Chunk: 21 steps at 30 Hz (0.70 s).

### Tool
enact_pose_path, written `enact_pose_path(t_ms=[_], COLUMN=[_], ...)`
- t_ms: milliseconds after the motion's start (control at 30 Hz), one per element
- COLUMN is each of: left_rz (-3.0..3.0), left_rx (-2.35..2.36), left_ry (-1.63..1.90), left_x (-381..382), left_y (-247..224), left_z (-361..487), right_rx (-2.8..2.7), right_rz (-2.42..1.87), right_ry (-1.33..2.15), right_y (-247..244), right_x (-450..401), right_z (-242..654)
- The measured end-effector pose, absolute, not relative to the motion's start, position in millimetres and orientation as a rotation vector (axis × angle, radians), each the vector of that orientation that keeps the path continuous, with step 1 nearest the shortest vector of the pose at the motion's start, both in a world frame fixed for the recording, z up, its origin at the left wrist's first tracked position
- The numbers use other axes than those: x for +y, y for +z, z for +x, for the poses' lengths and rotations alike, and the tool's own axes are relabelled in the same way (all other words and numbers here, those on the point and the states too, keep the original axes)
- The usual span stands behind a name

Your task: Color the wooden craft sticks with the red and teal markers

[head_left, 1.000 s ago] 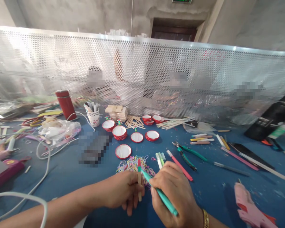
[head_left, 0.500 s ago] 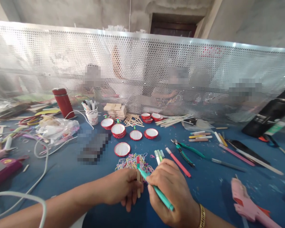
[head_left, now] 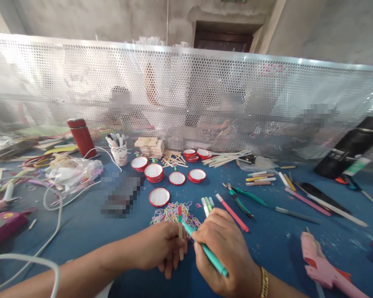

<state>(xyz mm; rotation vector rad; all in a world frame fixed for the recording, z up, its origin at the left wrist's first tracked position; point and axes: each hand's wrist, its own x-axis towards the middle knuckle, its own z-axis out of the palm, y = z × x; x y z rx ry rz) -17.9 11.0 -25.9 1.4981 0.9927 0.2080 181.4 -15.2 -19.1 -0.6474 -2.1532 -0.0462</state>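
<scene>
Upright between the fingers of my left hand [head_left: 164, 244] is a small wooden stick [head_left: 180, 242], its top coloured red with a green band below. My right hand [head_left: 225, 252] grips a turquoise marker [head_left: 214, 258], and its tip touches or nearly touches the green band. Behind both hands lies a pile of pastel rubber bands [head_left: 169, 211]. A red-rimmed round lid [head_left: 159, 197] rests just beyond the pile. Green and white markers [head_left: 205, 207] and a pink-red marker [head_left: 233, 213] lie beyond my right hand.
Green-handled pliers [head_left: 240, 200] and a pink glue gun [head_left: 320, 256] lie right. Further back stand a cup of markers [head_left: 119, 154], a red bottle [head_left: 82, 138] and a wood stack [head_left: 149, 147]. White cable [head_left: 60, 215] loops at left. A perforated screen [head_left: 180, 87] crosses the back.
The view has shifted very slightly. Both hands keep nearly the same pose, and the green band on the stick looks a little taller.
</scene>
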Motion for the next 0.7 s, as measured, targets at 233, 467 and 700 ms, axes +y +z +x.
enact_pose_path(t_ms=[233,467,700], left_rz=[1.483,1.518,1.523], left_rx=[0.990,0.975,0.988], left_ry=[0.212,0.214,0.215], left_x=[12.1,12.1,10.1], left_y=[-30.4,-31.8,-24.0], left_z=[-19.4,-18.4,-17.9], right_rx=[-2.154,-2.153,-2.134], right_rz=[-0.665,-0.660,-0.679], right_ry=[-0.057,-0.066,-0.053], right_y=[-19.0,-16.2,-19.2], right_x=[-14.2,-16.0,-13.8], right_z=[181.0,179.8,181.6])
